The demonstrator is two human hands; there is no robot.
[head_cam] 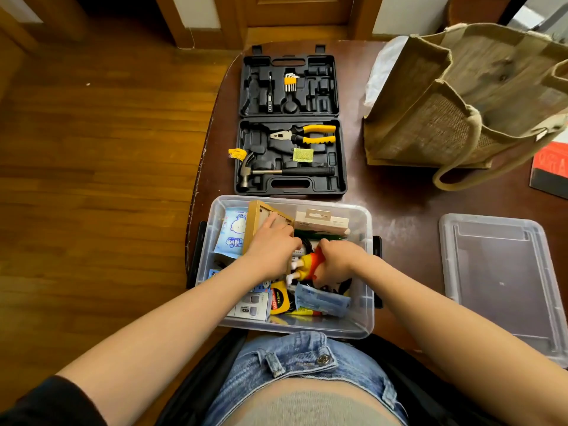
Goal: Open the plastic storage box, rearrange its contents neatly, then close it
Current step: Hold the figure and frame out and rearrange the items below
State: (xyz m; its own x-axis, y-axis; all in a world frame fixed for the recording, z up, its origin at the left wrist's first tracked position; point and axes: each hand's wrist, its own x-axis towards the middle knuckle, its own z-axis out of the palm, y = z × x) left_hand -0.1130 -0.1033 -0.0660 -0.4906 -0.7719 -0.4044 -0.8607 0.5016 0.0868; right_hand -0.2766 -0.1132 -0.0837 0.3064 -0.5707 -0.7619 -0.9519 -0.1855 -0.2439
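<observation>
The clear plastic storage box (364, 315) stands open at the table's near edge, full of mixed items. Its clear lid (498, 281) lies flat on the table to the right. My left hand (270, 247) reaches into the box's middle, its fingers resting on a tan wooden frame (256, 221) that leans at the back left. My right hand (336, 259) grips a red and yellow toy figure (307, 265) in the box's centre. A blue-white wipes pack (232, 233), a beige carton (322, 222), a yellow tape measure (279, 298) and a blue packet (321, 301) also lie inside.
An open black tool case (290, 124) with pliers, a hammer and hex keys lies just behind the box. A jute bag (461, 96) stands at the back right, and a red book (550, 167) is at the right edge. Wooden floor lies to the left.
</observation>
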